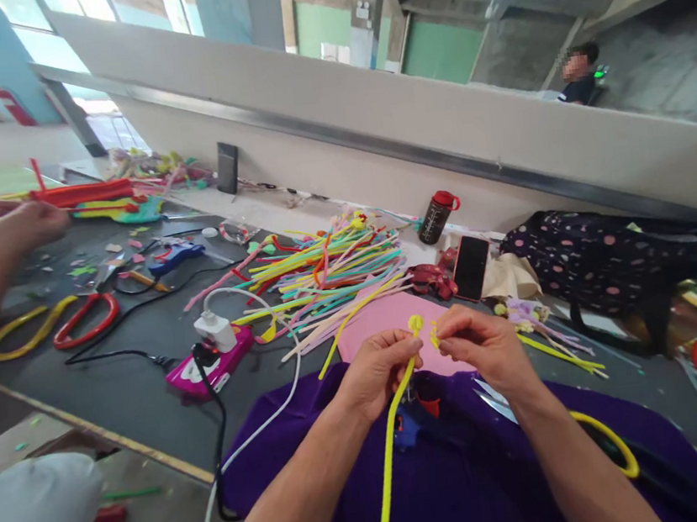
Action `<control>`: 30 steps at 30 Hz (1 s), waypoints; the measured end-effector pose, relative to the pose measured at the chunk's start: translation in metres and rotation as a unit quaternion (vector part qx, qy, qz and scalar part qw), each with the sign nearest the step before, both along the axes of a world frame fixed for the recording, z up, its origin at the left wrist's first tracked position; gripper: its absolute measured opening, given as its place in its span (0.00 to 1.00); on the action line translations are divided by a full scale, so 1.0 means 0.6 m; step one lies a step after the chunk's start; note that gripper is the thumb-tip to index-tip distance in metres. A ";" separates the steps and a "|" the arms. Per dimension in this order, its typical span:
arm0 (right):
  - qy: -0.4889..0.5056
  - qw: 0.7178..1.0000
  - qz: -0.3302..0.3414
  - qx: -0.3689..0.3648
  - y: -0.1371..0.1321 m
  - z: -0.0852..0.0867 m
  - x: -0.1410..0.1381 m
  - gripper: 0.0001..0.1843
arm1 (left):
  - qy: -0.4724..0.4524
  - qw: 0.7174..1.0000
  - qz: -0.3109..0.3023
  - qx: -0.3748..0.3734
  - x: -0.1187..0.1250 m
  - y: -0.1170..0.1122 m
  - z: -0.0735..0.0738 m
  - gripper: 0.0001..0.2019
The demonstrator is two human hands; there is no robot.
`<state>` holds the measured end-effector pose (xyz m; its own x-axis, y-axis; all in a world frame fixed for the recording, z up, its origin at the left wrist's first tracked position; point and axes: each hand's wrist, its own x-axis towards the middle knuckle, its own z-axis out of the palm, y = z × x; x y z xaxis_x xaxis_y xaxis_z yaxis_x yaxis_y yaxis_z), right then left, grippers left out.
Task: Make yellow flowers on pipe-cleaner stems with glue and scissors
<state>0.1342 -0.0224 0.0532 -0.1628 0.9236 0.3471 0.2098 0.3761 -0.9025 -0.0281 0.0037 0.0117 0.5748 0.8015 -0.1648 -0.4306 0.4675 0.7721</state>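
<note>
My left hand (pixel 382 369) is closed in a pinch around a long yellow pipe cleaner (pixel 389 468), just below its small round yellow head (pixel 415 322). The stem hangs down toward me. Close beside it, my right hand (pixel 484 347) pinches a small frilly yellow piece (pixel 435 335), apart from the round head. Beneath my hands a blue glue gun (pixel 407 428) lies on purple cloth (pixel 325 484), partly in shadow. Scissors with a yellow handle (pixel 626 451) rest under my right forearm, which hides their middle.
Ahead lies a pile of coloured pipe cleaners (pixel 324 272) beside pink paper (pixel 357 328). A pink power strip (pixel 216 372) trails cables at left. A phone (pixel 472 268), bottle (pixel 438 216) and dotted bag (pixel 576 250) stand beyond. Another person's hand (pixel 33 228) works at far left.
</note>
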 end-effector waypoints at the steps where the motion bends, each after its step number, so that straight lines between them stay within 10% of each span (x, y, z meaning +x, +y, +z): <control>1: 0.011 1.000 0.015 -0.001 0.001 -0.002 0.001 0.02 | -0.004 1.000 -0.003 -0.005 0.000 0.000 -0.001 0.10; 10: 0.015 0.998 0.017 -0.052 -0.005 -0.003 0.021 0.06 | 0.023 0.999 -0.022 -0.023 0.005 0.002 -0.001 0.09; 30: -0.265 0.954 0.074 0.123 -0.004 0.020 0.037 0.05 | 0.157 0.978 -0.130 0.054 0.007 0.003 -0.006 0.07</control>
